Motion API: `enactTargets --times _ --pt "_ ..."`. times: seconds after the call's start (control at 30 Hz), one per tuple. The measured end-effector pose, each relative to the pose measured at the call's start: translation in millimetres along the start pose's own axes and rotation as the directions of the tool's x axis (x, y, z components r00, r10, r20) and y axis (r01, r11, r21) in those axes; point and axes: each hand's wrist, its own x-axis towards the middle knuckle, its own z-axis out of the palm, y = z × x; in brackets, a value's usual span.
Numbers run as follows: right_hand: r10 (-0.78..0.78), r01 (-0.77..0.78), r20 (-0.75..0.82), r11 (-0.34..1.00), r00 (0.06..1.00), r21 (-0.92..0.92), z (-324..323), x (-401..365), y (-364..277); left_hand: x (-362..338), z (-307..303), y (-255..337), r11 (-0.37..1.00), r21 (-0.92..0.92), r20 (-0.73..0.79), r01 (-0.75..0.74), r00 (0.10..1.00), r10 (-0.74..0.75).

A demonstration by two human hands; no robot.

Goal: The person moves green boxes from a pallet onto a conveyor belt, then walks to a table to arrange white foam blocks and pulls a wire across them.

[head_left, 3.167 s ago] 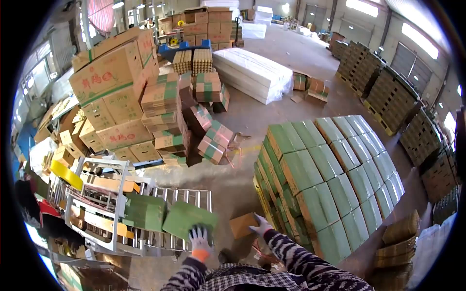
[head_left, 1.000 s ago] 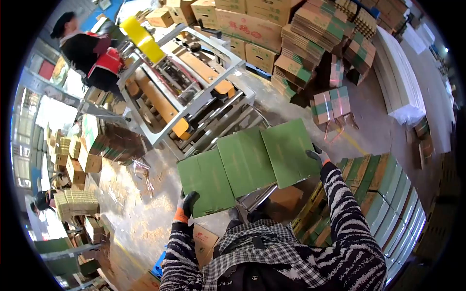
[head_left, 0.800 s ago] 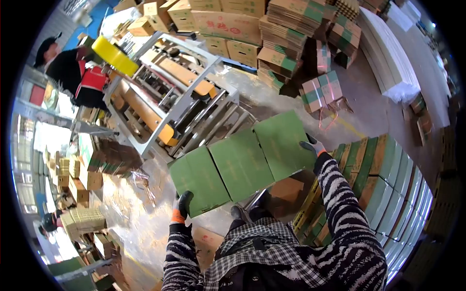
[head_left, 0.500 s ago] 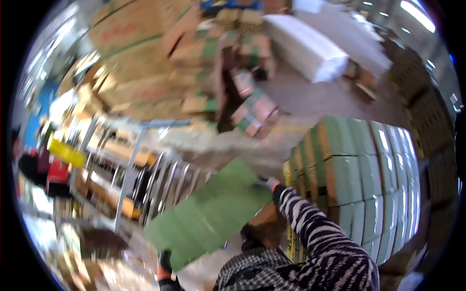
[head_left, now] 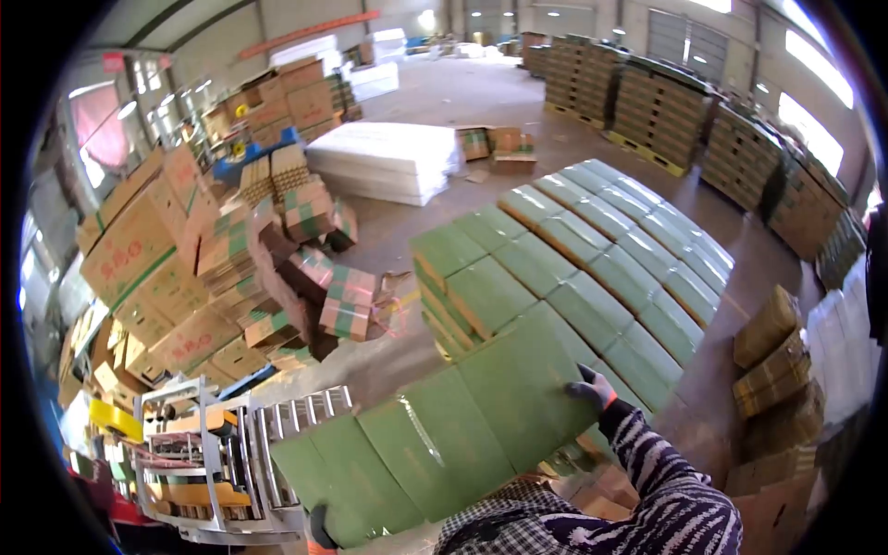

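Wears a long sleeve (head_left: 668, 478) on the right arm, deep purplish black, broken up by jagged pale stripes in a zebra-like pattern, fabric soft-looking, perhaps knitted. Carries below it a right glove (head_left: 585, 387), greyish with darker fingers, finished at the wrist by a narrow orange cuff (head_left: 608, 400); shows on the other side a dark left glove (head_left: 319, 525), likewise edged in orange, mostly cropped at the lower border. Has at the waist a checked cloth (head_left: 490, 518), small black-and-white squares, lying against more striped fabric; type of garment unclear.
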Motion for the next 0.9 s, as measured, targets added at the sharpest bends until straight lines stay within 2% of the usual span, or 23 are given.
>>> enactTargets --times 0.03,0.07,0.13,0.17,0.2,0.23,0.27,0.3,0.37,0.47,0.53,0.67,0.73,0.77,0.87,0.9 --pt "-0.093 0.097 -0.061 0.993 0.994 0.063 -14 -31 -5 19 -2 -2 0.999 -0.019 0.112 -0.037 0.993 0.039" --pt "-0.18 0.195 -0.125 0.974 0.976 0.118 -29 -57 -7 32 2 -5 0.992 -0.081 0.299 -0.098 0.947 0.118" --pt "-0.169 0.206 -0.215 0.965 0.962 0.163 -64 -102 8 6 65 27 0.985 -0.058 0.238 -0.165 0.955 0.174" --pt "-0.153 0.215 -0.28 0.955 0.948 0.205 -76 -124 16 35 39 17 0.983 0.068 0.314 -0.172 0.938 0.143" --pt "-0.152 0.22 -0.297 0.953 0.943 0.208 -84 -144 20 32 66 33 0.903 0.248 0.454 -0.351 0.866 0.211" --pt "-0.173 0.27 -0.345 0.929 0.922 0.255 -89 -164 21 29 94 49 0.758 0.361 0.579 -0.543 0.768 0.274" --pt "-0.192 0.322 -0.393 0.899 0.899 0.298 -93 -181 23 50 101 49 0.937 0.086 0.646 -0.338 0.735 0.206" --pt "-0.192 0.348 -0.443 0.888 0.875 0.302 -97 -196 28 40 133 59 0.936 0.089 0.658 -0.34 0.726 0.201" --pt "-0.194 0.395 -0.516 0.863 0.834 0.314 -105 -221 37 11 218 82 0.879 0.054 0.647 -0.474 0.687 0.331" --pt "-0.173 0.442 -0.607 0.835 0.776 0.328 -116 -252 48 38 267 69 0.878 0.042 0.682 -0.478 0.656 0.324" --pt "-0.157 0.502 -0.677 0.791 0.719 0.35 -122 -268 49 65 289 60 0.785 0.114 0.744 -0.609 0.576 0.339" --pt "-0.157 0.535 -0.675 0.745 0.721 0.399 -155 -291 57 58 370 45 0.828 0.128 0.79 -0.546 0.56 0.247" --pt "-0.145 0.519 -0.678 0.761 0.721 0.39 -183 -293 67 71 404 27 0.831 0.078 0.836 -0.551 0.49 0.248" --pt "-0.093 0.514 -0.684 0.735 0.723 0.443 -193 -290 61 67 426 18 0.845 -0.002 0.831 -0.534 0.47 0.299" --pt "0.098 0.483 -0.734 0.694 0.672 0.534 -255 -282 66 97 481 -25 0.864 -0.035 0.815 -0.503 0.486 0.316" --pt "0.118 0.498 -0.766 0.696 0.632 0.518 -299 -273 97 97 503 -40 0.896 -0.019 0.783 -0.443 0.551 0.289"
